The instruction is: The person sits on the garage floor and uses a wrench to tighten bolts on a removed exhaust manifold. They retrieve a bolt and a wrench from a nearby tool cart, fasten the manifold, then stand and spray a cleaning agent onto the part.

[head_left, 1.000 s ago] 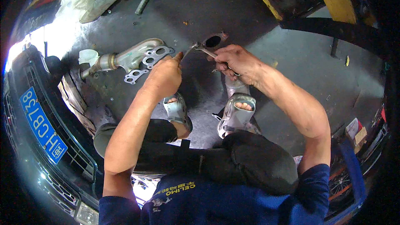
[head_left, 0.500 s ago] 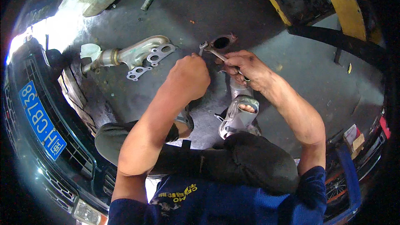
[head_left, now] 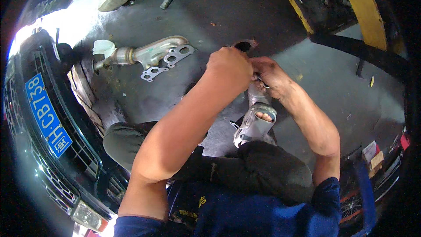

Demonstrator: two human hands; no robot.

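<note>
1. Head view, left hand (head_left: 230, 66): back of hand up, knuckles curled. Fingertips hidden, so can't tell how tightly they close or on what. Up against right hand, just below the pipe flange (head_left: 253, 42).
2. Head view, right hand (head_left: 271, 73): fingers bent and closed round a metal tool (head_left: 265, 86); only a small bit shows under the fingers, rest covered. Thumb side meets left hand; exact contact can't be told.
3. Head view, pipe: flange with dark round opening just beyond the hands; lower pipe section (head_left: 258, 96) shows between the hands and the right sandal (head_left: 259, 123). Join between the two is hidden by the hands.
4. Head view, around: exhaust manifold (head_left: 147, 54) on floor (head_left: 188, 13), left of hands, well apart; silver plate with holes (head_left: 180, 55) against its near side. Car front (head_left: 66, 118) far left.
5. Vs 0.5 s ago: left hand shifted right, now pressed up to right hand; wrench heads that showed between them now out of sight. Flange partly covered by left hand. Left foot now behind left forearm. Right hand grip looks the same.
</note>
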